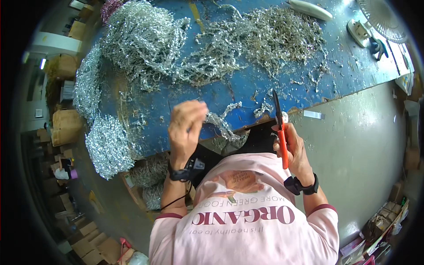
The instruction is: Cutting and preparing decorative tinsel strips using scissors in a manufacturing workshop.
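Note:
My right hand (295, 148) is closed around a pair of scissors with red-orange handles (283, 148). Their dark blades (277, 108) point away from me over the table's front edge. A small shiny, whitish piece (285, 117) shows beside the blades; its kind is unclear. My left hand (183, 126) is raised over the near edge, fingers bent and smeared by motion, so its grip cannot be made out. Just right of it, a silver tinsel strand (223, 126) hangs toward my lap. Another short tinsel scrap (264, 109) lies near the scissors.
Large heaps of silver tinsel (141, 39) cover the far left of the blue table (163, 104), and some spills over its left edge. A looser tinsel pile (282, 39) lies farther right. A fan (382, 17) stands at the far right corner. Cardboard boxes (66, 128) line the left.

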`<action>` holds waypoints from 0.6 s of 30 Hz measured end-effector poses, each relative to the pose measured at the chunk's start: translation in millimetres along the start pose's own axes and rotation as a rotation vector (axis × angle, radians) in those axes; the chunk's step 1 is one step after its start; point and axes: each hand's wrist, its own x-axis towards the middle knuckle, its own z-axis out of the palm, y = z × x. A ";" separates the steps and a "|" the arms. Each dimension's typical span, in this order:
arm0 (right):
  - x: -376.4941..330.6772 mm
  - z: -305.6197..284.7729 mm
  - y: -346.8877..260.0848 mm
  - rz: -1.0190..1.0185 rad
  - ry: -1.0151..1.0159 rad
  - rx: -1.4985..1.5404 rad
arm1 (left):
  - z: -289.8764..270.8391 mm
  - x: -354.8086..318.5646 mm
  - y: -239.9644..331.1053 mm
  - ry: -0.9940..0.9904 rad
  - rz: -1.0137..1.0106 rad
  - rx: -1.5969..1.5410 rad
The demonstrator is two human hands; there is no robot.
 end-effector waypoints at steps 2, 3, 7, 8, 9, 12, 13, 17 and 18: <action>0.9 0.7 5.9 -0.011 0.003 -0.028 | -2.8 -8.5 10.0 -0.119 0.049 -0.002; 0.9 1.2 6.3 -0.015 0.011 -0.022 | -1.8 -11.3 14.1 -0.232 0.105 -0.006; 2.2 3.0 8.9 -0.048 0.021 -0.023 | 16.3 -14.9 18.8 -0.246 0.153 0.050; 2.1 2.5 10.2 -0.064 0.027 -0.030 | 21.3 -13.7 19.3 -0.263 0.151 0.106; 1.7 2.2 9.4 -0.064 0.029 -0.033 | 24.3 -12.7 19.1 -0.280 0.149 0.163; -1.5 1.4 5.4 0.011 0.001 0.005 | 26.3 -13.4 14.8 -0.327 0.138 0.198; -1.8 1.9 6.8 0.018 -0.008 0.009 | 27.0 -12.9 13.3 -0.323 0.140 0.200; -2.6 5.9 9.9 0.002 -0.024 0.005 | 32.2 -10.4 -1.5 -0.201 0.069 0.165; -2.4 7.2 7.1 -0.007 -0.032 0.006 | 32.1 -9.7 -4.8 -0.120 0.031 0.163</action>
